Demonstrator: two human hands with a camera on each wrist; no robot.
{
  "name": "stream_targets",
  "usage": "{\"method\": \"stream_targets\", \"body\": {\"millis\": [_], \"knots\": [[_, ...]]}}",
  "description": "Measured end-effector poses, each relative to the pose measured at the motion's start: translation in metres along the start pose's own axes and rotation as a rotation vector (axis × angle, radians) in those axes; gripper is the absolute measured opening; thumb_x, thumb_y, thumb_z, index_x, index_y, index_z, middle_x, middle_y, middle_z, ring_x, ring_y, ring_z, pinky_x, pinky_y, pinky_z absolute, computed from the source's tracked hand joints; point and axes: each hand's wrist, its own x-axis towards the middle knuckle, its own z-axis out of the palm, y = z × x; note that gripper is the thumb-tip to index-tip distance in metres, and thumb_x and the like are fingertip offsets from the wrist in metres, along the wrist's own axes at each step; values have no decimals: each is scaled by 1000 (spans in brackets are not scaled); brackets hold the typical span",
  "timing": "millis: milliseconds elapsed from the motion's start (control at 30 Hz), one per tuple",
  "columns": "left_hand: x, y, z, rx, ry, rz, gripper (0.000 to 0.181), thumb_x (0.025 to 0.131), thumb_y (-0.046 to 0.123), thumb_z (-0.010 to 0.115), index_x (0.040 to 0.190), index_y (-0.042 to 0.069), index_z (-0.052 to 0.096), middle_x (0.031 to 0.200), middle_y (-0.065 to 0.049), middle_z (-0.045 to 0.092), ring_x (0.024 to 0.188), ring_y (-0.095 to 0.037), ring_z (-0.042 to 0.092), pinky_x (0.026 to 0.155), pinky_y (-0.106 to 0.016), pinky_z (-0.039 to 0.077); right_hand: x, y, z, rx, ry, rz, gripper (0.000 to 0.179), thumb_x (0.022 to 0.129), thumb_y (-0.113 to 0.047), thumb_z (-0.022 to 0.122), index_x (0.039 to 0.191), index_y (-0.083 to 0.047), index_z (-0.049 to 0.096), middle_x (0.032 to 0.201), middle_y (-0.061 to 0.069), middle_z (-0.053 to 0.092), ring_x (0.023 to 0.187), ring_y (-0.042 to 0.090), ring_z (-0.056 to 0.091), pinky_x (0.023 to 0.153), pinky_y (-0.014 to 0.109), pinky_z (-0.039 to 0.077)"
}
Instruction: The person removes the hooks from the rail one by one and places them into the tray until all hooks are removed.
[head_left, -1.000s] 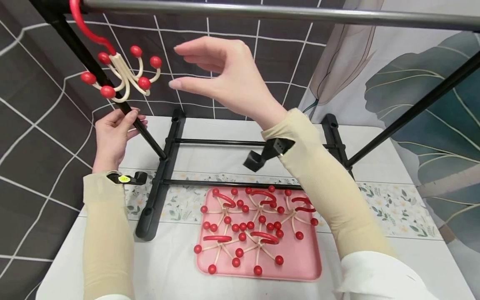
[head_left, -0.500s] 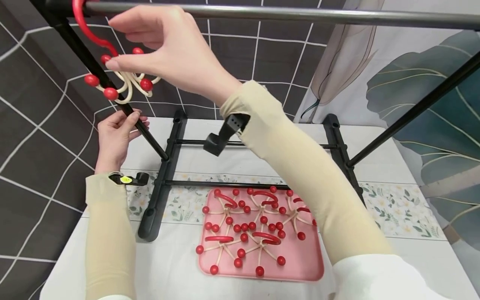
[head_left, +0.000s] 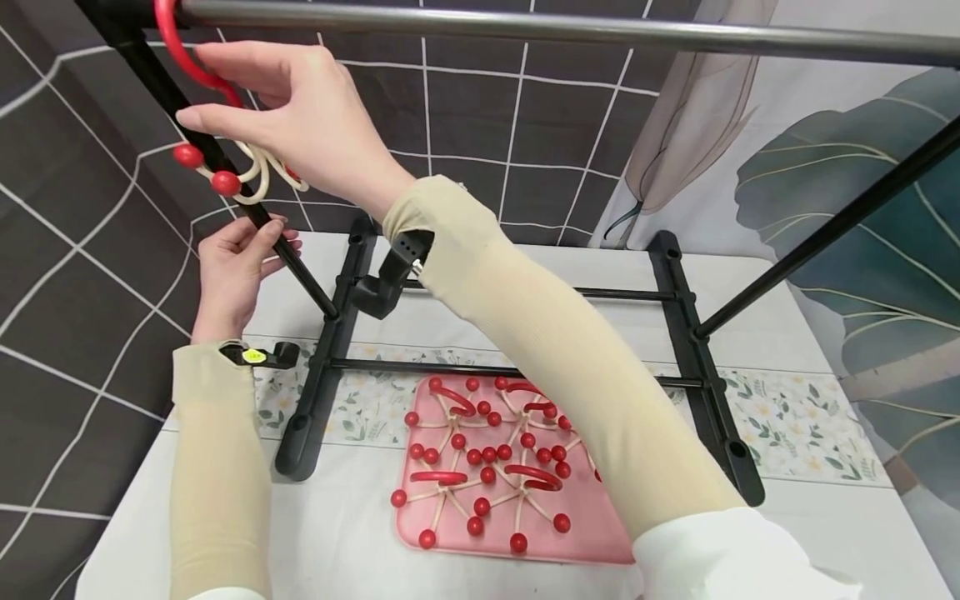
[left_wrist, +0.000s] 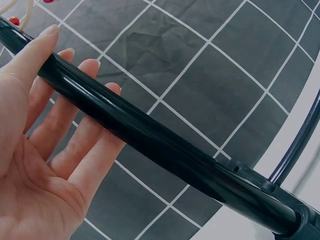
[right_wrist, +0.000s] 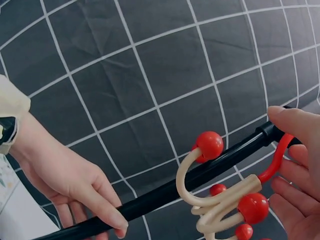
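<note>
A multi-prong hanger [head_left: 262, 171] hangs by its red hook [head_left: 176, 46] from the metal rail, near its left end. It has cream curved prongs tipped with red balls, partly covered by my right hand in the head view. My right hand [head_left: 315, 125] reaches around the hook, thumb and fingers spread apart with the hook between them. In the right wrist view, the fingers [right_wrist: 295, 197] lie beside the hanger's red neck. Lower down, my left hand [head_left: 231, 279] holds the rack's black post [left_wrist: 150, 132], thumb on one side and fingers behind.
The metal rail [head_left: 495, 21] spans the top of the rack. Below, a pink tray [head_left: 585, 537] bears several similar hangers [head_left: 438, 477] on the white table, partly hidden by my right sleeve. Black rack feet [head_left: 311, 417] stand on both sides. A dark grid-patterned cloth [head_left: 480, 125] backs it.
My right hand has moved left from the middle of the rack to the hanging hanger, then slightly lower around its hook. The left hand has stayed on the post.
</note>
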Motion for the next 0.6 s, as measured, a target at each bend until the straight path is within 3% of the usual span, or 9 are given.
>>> {"method": "stream_targets", "body": {"millis": [333,600], "knots": [[0,1,-1,18,-6,11,25,94,9,74,112,-8,71,92,-11,74,83,-20,74,77,-25,59,3,-2,-1,-86,-23,-66,56,87,-26,85,138,-14,65,126,-13,67,111,-13,56,94,0,32],[1,-2,0,5,3,0,23,93,9,76,110,-6,72,90,-11,74,81,-20,74,75,-25,60,-1,1,-4,-105,66,-112,41,87,-22,84,125,-10,73,105,-9,74,90,-4,66,84,8,44]]}}
